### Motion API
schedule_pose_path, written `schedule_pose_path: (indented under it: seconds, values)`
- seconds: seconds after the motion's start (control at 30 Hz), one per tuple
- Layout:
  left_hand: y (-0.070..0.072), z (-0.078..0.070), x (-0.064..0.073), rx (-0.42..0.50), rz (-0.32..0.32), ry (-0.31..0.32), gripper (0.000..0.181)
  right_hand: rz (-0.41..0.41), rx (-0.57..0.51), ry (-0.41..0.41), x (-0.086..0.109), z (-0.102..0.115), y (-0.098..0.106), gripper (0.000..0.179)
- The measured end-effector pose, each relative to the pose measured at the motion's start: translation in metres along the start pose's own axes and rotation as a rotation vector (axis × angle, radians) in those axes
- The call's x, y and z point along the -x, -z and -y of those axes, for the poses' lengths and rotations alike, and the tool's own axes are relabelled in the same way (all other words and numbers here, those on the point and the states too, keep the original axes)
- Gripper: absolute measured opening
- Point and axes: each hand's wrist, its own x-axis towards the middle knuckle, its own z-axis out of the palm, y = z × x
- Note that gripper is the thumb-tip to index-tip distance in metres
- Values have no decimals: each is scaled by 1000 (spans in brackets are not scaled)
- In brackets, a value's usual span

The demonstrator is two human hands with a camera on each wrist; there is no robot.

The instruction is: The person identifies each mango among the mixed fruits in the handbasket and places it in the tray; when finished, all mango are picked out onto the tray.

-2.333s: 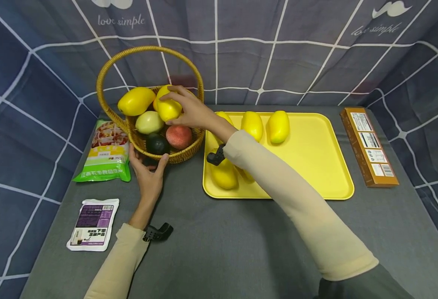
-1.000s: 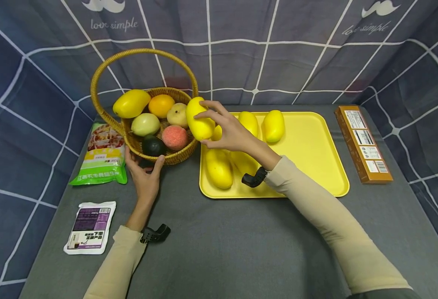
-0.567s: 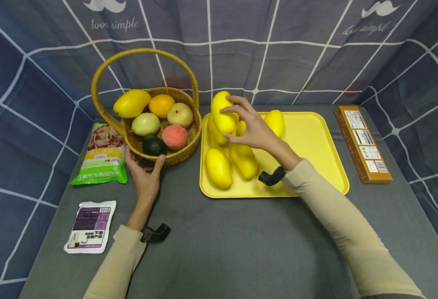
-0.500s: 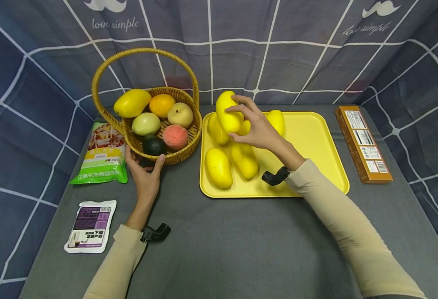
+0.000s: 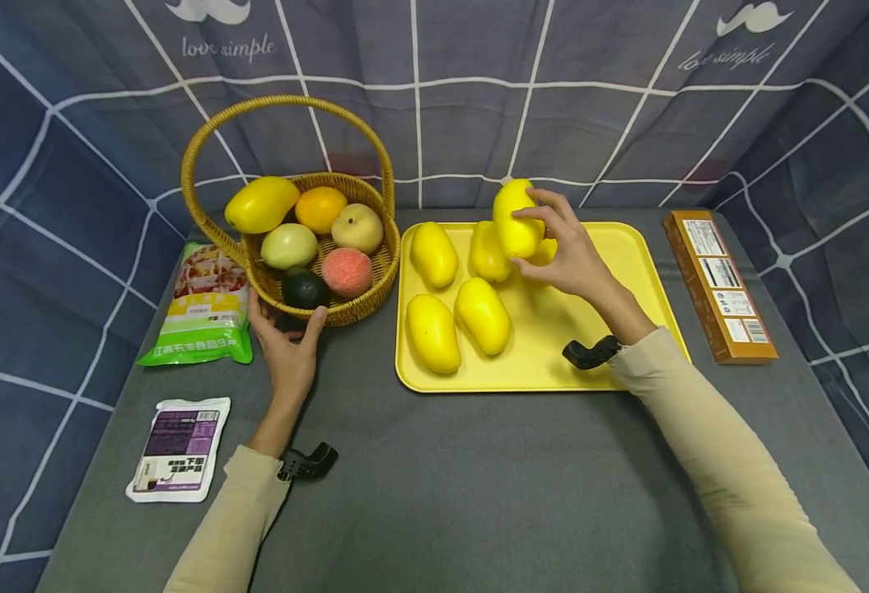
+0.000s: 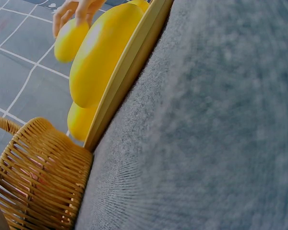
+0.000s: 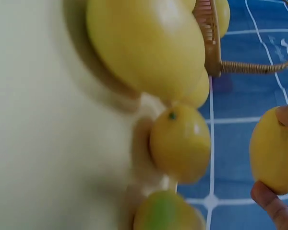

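My right hand (image 5: 571, 251) pinches a yellow mango (image 5: 514, 218) between thumb and fingers, raised over the back of the yellow tray (image 5: 590, 362). Several more mangoes (image 5: 484, 315) lie on the tray; one behind my right hand is mostly hidden. The lifted mango (image 7: 271, 151) shows at the right edge of the right wrist view, apart from those on the tray. My left hand (image 5: 289, 358) holds the near side of a wicker basket (image 5: 363, 309), its thumb at the rim. Inside the basket are a mango (image 5: 262, 205), an orange, a peach, an avocado and other round fruit.
A green snack bag (image 5: 204, 313) lies left of the basket, with a white and purple pouch (image 5: 180, 449) nearer the front. At the right stands a long brown box (image 5: 719, 288) beside the tray. The basket's tall handle (image 5: 286, 100) arches up before the checked curtain.
My right hand has carried the mango from inside the basket rightward, over the tray's left part, to above its back middle. My left hand has stayed on the basket.
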Motion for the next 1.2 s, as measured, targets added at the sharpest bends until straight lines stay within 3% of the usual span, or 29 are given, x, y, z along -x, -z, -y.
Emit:
schedule_pose_path:
  seconds: [0.33, 0.57, 0.83, 1.2]
  values:
    - [-1, 0, -1, -4, -3, 2, 90, -44, 47, -149, 23, -33, 34, 61]
    - [-2, -1, -1, -5, -4, 0, 90, -29, 67, -233, 42, -56, 49, 61]
    - [0, -2, 0, -10, 4, 16, 91, 32, 66, -312, 57, -79, 49, 61]
    - [0, 0, -1, -16, -3, 9, 91, 48, 42, -339, 64, -89, 42, 60]
